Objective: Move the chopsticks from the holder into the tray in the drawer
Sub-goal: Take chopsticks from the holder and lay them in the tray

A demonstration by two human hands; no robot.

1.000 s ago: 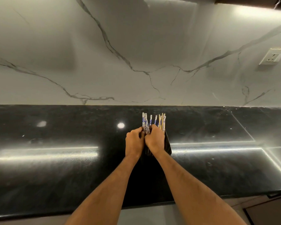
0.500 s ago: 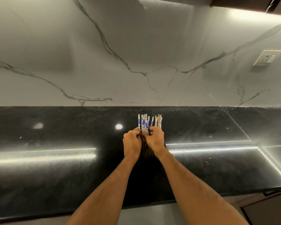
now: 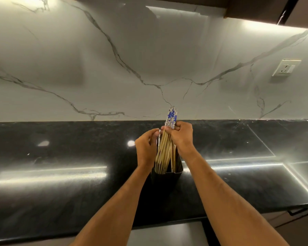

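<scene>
A bundle of wooden chopsticks (image 3: pixel 164 150) with blue-and-white patterned tops rises partway out of a dark square holder (image 3: pixel 167 176) on the black counter. My right hand (image 3: pixel 180 137) grips the bundle just under the patterned tops. My left hand (image 3: pixel 146 148) is at the bundle's left side, fingertips on one or two chopsticks there. The lower ends remain inside the holder. A few chopsticks stand loose at the holder's right side. The drawer and tray are out of view.
The glossy black counter (image 3: pixel 60 166) runs left and right, backed by a white marble wall (image 3: pixel 114 68) with a socket (image 3: pixel 286 68) at the right. A cabinet handle (image 3: pixel 298 211) shows under the counter edge at lower right.
Both hands have lifted the chopsticks up out of the holder; the bundle is gathered tighter and its wooden shafts show. The camera view has come closer and tilted up.
</scene>
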